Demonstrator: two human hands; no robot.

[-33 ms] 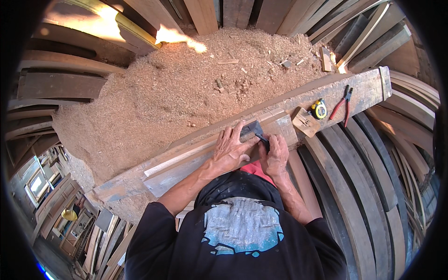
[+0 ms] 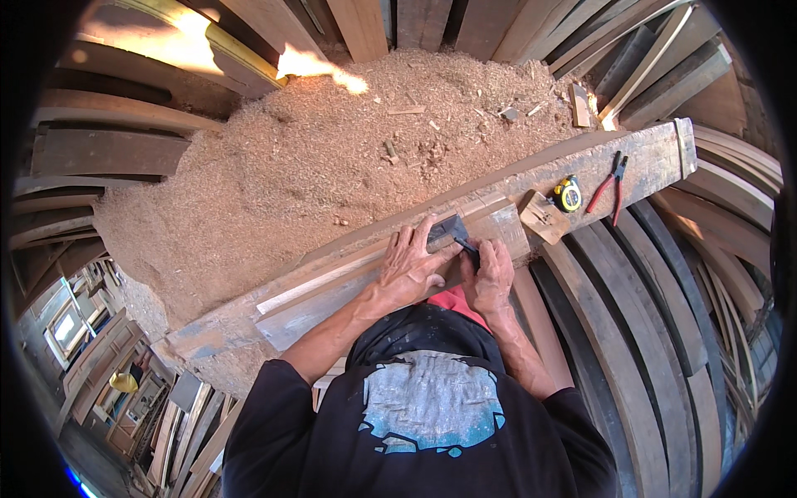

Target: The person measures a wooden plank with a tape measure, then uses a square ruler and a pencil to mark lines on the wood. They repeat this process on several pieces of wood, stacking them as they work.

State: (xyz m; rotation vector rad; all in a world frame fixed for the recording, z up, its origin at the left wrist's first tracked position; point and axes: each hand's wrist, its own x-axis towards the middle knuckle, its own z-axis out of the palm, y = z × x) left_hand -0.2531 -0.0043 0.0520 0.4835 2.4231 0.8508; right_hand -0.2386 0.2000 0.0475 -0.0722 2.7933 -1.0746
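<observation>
My left hand [image 2: 408, 264] presses on a long pale wooden piece [image 2: 320, 292] lying along the plank bench. Its thumb and forefinger straddle a small dark flat block [image 2: 449, 230], which rests against the wood. Closed round a slim dark stick-like tool [image 2: 467, 246] is my right hand [image 2: 490, 274], just right of the left thumb. The tool's tip is at the block's near edge; its exact kind is partly hidden by the fingers. A wider board [image 2: 501, 230] shows beyond my right hand, at the piece's right end.
On the bench [image 2: 656, 156] to the right lie a wooden block [image 2: 544, 217], a yellow-black tape measure [image 2: 568, 194] and red-handled pliers [image 2: 612, 186]. Sawdust [image 2: 282, 183] is heaped beyond the bench. Stacked boards [image 2: 618, 299] lean on the right, and more timber [image 2: 112, 153] at the left.
</observation>
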